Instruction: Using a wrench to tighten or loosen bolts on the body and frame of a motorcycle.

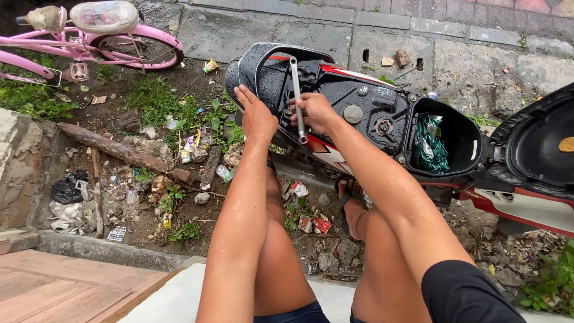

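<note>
Metal T-handle wrench (297, 98): one, long shaft standing on a fastener at the rear of the scooter body (335, 101), just under the black grab rail (263, 57). Right hand (315, 112) is clamped round the shaft near its lower half. Left hand (256, 116) lies flat with fingers together and extended on the wet black panel just left of the tool, gripping nothing; it looks like a bracing hand.

Judged step: working a fastener on the tail section, seat already tipped up. Whether it is being loosened or tightened cannot be told. The next turn calls for keeping the shaft square on the fastener while the left hand steadies the body; surfaces are wet, so slipping is a risk.

Outward from the right hand: one round fuel cap (353, 113) just beyond, then one open storage bucket (463, 140) holding a green bundle (431, 149). One raised seat (538, 140) at far right. Beyond the left hand, well apart: one pink bicycle (89, 42), one fallen branch (119, 151), scattered litter. Two bare legs below, one sandalled foot (351, 203) visible.
</note>
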